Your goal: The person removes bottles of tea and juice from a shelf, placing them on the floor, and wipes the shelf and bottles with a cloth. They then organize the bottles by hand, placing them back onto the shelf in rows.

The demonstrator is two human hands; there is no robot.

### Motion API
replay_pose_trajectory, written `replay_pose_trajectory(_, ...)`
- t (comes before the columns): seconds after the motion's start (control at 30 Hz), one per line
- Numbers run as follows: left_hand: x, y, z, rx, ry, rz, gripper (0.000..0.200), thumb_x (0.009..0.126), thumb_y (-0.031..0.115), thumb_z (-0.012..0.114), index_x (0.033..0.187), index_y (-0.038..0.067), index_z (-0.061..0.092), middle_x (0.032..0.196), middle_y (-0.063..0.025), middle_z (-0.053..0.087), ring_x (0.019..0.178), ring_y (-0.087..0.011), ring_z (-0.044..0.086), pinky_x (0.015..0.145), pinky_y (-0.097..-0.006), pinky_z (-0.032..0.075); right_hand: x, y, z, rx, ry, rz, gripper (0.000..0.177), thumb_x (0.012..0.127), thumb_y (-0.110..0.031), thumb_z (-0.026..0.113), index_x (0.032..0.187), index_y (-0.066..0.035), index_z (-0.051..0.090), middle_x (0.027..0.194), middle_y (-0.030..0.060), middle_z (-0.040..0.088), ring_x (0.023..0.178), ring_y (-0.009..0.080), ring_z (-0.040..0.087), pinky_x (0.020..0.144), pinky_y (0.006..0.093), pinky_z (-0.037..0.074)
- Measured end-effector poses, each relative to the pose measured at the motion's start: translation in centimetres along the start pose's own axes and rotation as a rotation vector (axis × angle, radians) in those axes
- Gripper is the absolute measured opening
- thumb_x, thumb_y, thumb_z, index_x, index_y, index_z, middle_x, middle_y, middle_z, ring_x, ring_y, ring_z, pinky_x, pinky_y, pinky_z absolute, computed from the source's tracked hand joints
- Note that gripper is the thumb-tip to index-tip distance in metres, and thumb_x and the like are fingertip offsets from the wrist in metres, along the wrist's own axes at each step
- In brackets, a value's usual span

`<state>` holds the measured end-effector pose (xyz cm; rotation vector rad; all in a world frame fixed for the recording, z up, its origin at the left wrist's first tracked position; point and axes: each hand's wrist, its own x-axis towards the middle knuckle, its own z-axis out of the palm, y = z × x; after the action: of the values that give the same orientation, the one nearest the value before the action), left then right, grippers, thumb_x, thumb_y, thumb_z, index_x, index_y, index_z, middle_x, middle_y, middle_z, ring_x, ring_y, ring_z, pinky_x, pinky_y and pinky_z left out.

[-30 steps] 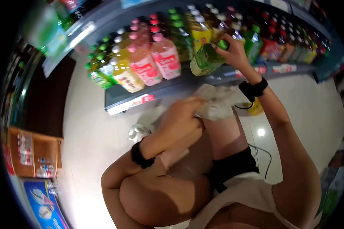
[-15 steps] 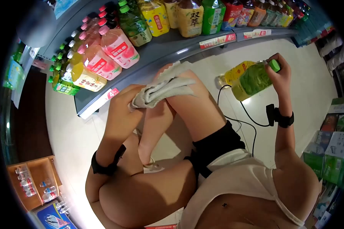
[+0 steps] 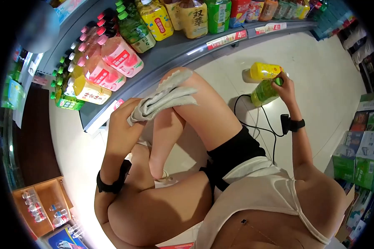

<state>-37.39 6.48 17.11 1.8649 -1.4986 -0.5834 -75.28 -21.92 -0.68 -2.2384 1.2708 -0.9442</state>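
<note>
Your right grip (image 3: pixel 285 85) grasping a green bottle (image 3: pixel 263 93) by its cap, yellow bottle (image 3: pixel 265 71) just beyond it, your left grip (image 3: pixel 121 121) clenched on a folded grey cloth (image 3: pixel 168 98).

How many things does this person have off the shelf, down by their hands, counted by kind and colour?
green bottle: 1, gripped near its cap by the right hand
yellow bottle: 1, on the floor beside the green one
cloth: 1, pale, held on the knee by the left hand
Total: 3
</note>
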Motion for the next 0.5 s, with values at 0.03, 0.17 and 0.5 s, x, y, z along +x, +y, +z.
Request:
replay_pose_trajectory(0.03,0.1,-0.1,0.0,-0.005,-0.002,0.002,0.032,0.065,-0.004,0.054,0.097,-0.005,0.058,0.091,-0.015,0.059,0.084,-0.0278,0.058,0.078,-0.0291,0.043,-0.3,1.1,0.2,-0.025,0.017,0.051,0.026,0.071,-0.019,0.066,0.082,0.0,0.054,0.068,0.0142,0.058,0.06,0.028,0.056,0.061,0.0325,0.046)
replay_pose_trajectory(0.17,0.5,-0.3,0.3,0.012,-0.011,-0.009,0.031,0.066,-0.002,0.054,0.096,-0.005,0.057,0.09,-0.0148,0.059,0.083,-0.028,0.058,0.077,-0.0291,0.043,0.0,4.0,-0.1,-0.111,0.17,0.277,0.026,0.072,-0.023,0.066,0.08,-0.001,0.054,0.066,0.0136,0.058,0.059,0.0236,0.057,0.057,0.0316,0.045)
replay_pose_trajectory(0.5,1.3,-1.0,0.9,0.035,-0.053,-0.04,0.029,0.067,0.0,0.055,0.096,-0.005,0.057,0.087,-0.0158,0.058,0.079,-0.0281,0.056,0.076,-0.0284,0.043,2.9,8.7,-2.9,0.207,-0.106,0.487,0.035,0.086,-0.036,0.057,0.093,-0.002,0.059,0.058,0.0051,0.053,0.047,0.016,0.053,0.046,0.0265,0.041)
